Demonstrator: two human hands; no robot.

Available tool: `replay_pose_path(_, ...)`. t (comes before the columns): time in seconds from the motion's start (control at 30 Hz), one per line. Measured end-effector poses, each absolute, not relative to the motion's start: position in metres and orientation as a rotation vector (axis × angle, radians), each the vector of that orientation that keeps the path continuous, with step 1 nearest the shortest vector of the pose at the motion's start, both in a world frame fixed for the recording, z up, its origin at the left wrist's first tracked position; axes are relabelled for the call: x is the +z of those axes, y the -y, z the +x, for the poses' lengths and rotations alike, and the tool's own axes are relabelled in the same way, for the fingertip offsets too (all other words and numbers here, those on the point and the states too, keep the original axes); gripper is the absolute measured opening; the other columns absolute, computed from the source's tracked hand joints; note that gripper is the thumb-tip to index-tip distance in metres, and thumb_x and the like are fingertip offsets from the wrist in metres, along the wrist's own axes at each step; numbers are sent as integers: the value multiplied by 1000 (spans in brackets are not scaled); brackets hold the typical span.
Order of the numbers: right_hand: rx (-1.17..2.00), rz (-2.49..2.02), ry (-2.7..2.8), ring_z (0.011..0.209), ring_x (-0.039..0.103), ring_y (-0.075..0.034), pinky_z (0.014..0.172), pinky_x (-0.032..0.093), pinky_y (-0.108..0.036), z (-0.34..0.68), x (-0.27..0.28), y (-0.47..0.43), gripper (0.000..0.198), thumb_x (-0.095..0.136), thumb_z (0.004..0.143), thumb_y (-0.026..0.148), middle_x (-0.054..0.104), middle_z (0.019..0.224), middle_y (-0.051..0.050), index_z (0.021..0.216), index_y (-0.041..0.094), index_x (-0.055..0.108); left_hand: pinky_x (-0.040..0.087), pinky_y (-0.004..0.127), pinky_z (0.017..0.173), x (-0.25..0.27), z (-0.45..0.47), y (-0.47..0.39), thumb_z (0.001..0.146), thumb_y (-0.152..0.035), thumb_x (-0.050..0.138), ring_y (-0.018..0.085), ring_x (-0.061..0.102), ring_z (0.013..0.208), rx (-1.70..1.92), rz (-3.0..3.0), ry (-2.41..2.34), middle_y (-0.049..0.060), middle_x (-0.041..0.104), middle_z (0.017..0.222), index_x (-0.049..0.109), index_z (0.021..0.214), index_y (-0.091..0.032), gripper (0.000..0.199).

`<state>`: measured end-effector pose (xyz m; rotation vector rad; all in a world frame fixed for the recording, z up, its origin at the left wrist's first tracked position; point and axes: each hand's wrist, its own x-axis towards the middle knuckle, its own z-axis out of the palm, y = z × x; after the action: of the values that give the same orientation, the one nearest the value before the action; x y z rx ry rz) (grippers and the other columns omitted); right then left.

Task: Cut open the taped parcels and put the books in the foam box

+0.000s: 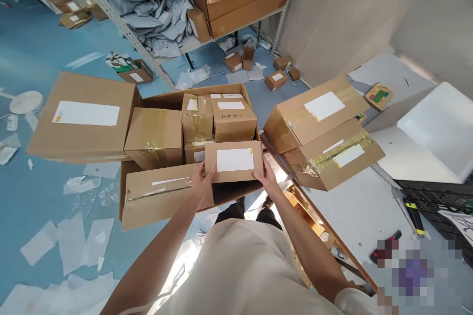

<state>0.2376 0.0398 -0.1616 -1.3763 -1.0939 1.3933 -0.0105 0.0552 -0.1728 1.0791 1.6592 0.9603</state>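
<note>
Between my two hands is a small cardboard box (234,181) with a white label on top. My left hand (203,179) grips its left end, and my right hand (265,177) grips the right end. The box is over the near right part of a big open carton (166,95). Inside the carton stand several taped boxes, among them a square box (155,130) and a box with handwriting (233,119). A long flat box (158,197) lies along the carton's near side, close to my left hand. A large labelled box (88,128) rests at its left end.
Two labelled boxes (321,113) sit on the white table (332,216) at my right, with a box cutter (414,216) farther along. Behind the carton stands a metal shelf (129,34) with grey bags and large cartons. Loose papers (70,241) litter the blue floor.
</note>
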Motion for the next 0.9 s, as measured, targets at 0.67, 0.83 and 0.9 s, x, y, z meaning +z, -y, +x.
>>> replay_pose_path(0.67,709,-1584,284,127,43,-27,98,45,-40,374,-116,257,67,64,77,48,45,141,-6,137,29,42,56,36,77,-104,187,11,74,-39,65,20,60,93,287,1647,-679,9,58,107,57,121,-19,52)
replay_pose_path(0.83,538,-1570,163,131,40,-25,107,34,-44,462,-141,268,64,59,80,48,44,142,-4,138,28,41,52,39,86,-128,319,36,78,-45,58,22,58,105,250,1574,-663,13,57,121,48,128,-17,58)
replay_pose_path(0.9,543,-1577,185,131,39,-25,108,33,-44,498,-150,265,66,58,79,50,43,143,-5,138,27,40,51,38,88,-141,360,39,74,-45,62,24,56,110,240,1561,-650,14,54,126,43,132,-17,67)
